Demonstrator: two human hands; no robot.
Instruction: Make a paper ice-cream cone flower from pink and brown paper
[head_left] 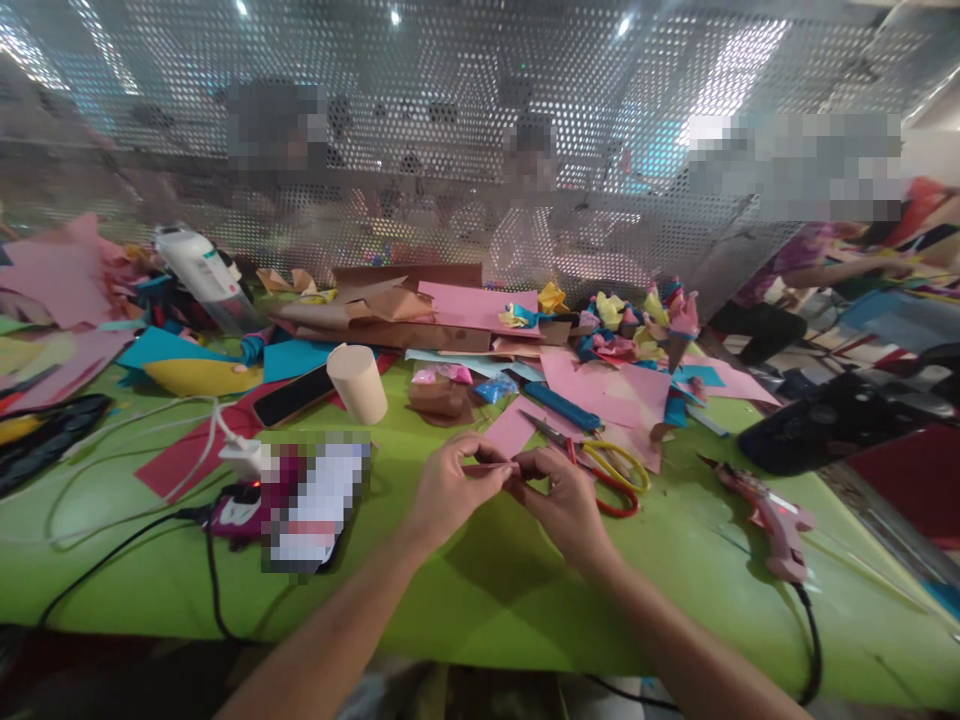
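Near the middle of the green table (pixel 480 590), my left hand (pixel 457 485) and my right hand (pixel 559 495) meet fingertip to fingertip. Both pinch a small piece of pink paper (pixel 491 467), seen almost edge-on and mostly covered by the fingers. Just beyond my right hand lie scissors (pixel 615 470) with red and yellow handles, their blades over pink paper sheets. A blue box cutter (pixel 562 405) rests behind them. A cardboard tube (pixel 357 384) stands upright past my left hand, near small bags of pink and blue bits (pixel 442 374).
On the right sits a pink glue gun (pixel 772 520) with a black cord, near a dark bottle (pixel 810 420). A phone (pixel 319 510) and a power strip (pixel 244 505) with cables lie left. Crumpled paper flowers (pixel 622 325) pile against a perforated metal panel (pixel 450 130). Another person (pixel 802 265) is at far right.
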